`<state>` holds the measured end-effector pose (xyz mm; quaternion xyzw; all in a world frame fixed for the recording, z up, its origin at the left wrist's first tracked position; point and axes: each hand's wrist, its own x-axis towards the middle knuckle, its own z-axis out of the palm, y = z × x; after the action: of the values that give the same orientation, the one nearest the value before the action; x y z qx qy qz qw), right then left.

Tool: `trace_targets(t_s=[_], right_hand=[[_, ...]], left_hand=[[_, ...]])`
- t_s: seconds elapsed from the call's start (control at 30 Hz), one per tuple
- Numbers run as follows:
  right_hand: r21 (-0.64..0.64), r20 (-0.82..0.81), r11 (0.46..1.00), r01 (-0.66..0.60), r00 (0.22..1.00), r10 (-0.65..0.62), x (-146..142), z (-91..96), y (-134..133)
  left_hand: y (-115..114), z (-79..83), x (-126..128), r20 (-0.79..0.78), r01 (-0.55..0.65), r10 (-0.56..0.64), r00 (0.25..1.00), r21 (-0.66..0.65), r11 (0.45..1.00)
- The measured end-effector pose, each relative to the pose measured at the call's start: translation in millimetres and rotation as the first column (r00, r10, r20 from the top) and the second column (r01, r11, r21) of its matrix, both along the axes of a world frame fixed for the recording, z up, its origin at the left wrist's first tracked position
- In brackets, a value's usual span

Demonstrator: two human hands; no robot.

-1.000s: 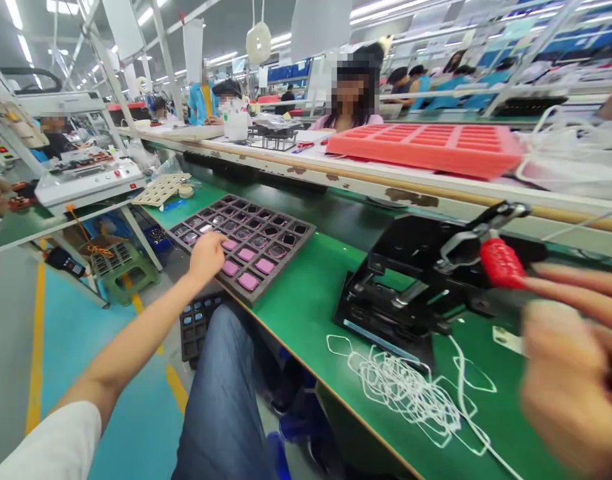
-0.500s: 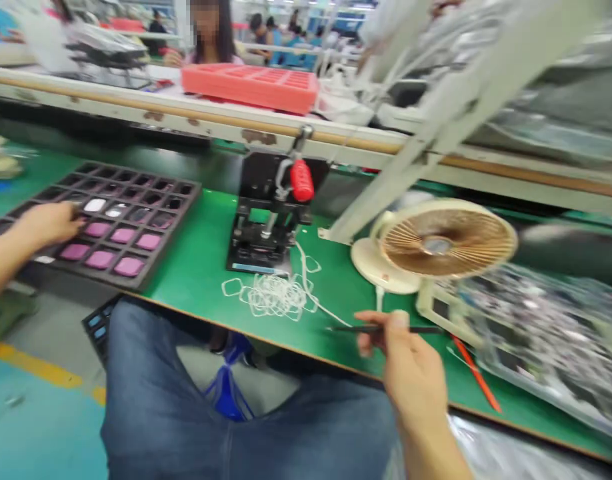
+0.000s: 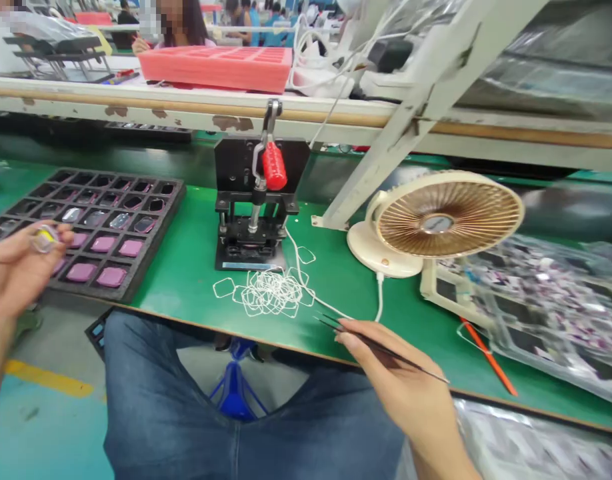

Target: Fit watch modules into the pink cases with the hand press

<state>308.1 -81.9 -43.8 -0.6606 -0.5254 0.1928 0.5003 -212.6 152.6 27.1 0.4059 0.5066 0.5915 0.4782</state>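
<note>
- left hand (image 3: 23, 270): thumb and fingertips pinched together on a small clear piece (image 3: 45, 239) with a yellow patch; piece is up off the bench, in front of the left part of the dark foam tray (image 3: 165, 223); fine detail on it too small to read
- right hand (image 3: 403, 377): fingers closed round black tweezers (image 3: 386, 350), pen-style; the two tips point left and stand apart, nothing between them; hand is over the front edge of the green bench (image 3: 186, 283)
- tray: grid of square pockets; pink pieces (image 3: 111, 277) in the front rows, clear or dark-rimmed pieces (image 3: 119, 220) in rows behind; left hand hides a few pockets
- middle of bench: black press (image 3: 251, 230) with red handle (image 3: 274, 167); loose heap of thin white rings (image 3: 273, 293) just in front of it; white cable (image 3: 331, 309) runs past the heap toward the right hand
- right side: cream fan (image 3: 439, 223), head tilted up; clear plastic trays (image 3: 551, 293) of small parts beyond it; orange stick (image 3: 491, 360) on bench beside them
- shelf (image 3: 111, 100) at the back: red foam tray (image 3: 216, 67) on top; co-worker (image 3: 183, 23) sits behind it
</note>
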Motion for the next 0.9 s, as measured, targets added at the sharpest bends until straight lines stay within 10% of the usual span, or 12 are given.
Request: trace_targets(t_s=[0.13,0.3,0.9], right_hand=[[0.189,-0.161,0.98,-0.065,0.982,0.097,-47.5,-7.5,11.2],[0.393,-0.069,0.875,-0.282,0.94,0.334,-105.4,-11.4,29.0],[0.421,0.06,0.773,-0.474,0.865,0.498,-110.3,-29.5,26.6]], left_hand=[[-82.3,-15.7,117.7,0.063,0.202,-0.198,0.978,-0.068,0.977],[-150.3,-54.4,215.5,0.235,0.552,-0.506,0.83,-0.217,0.805],[-163.9,-62.2,224.9,0.19,0.591,-0.56,0.806,-0.309,0.745]])
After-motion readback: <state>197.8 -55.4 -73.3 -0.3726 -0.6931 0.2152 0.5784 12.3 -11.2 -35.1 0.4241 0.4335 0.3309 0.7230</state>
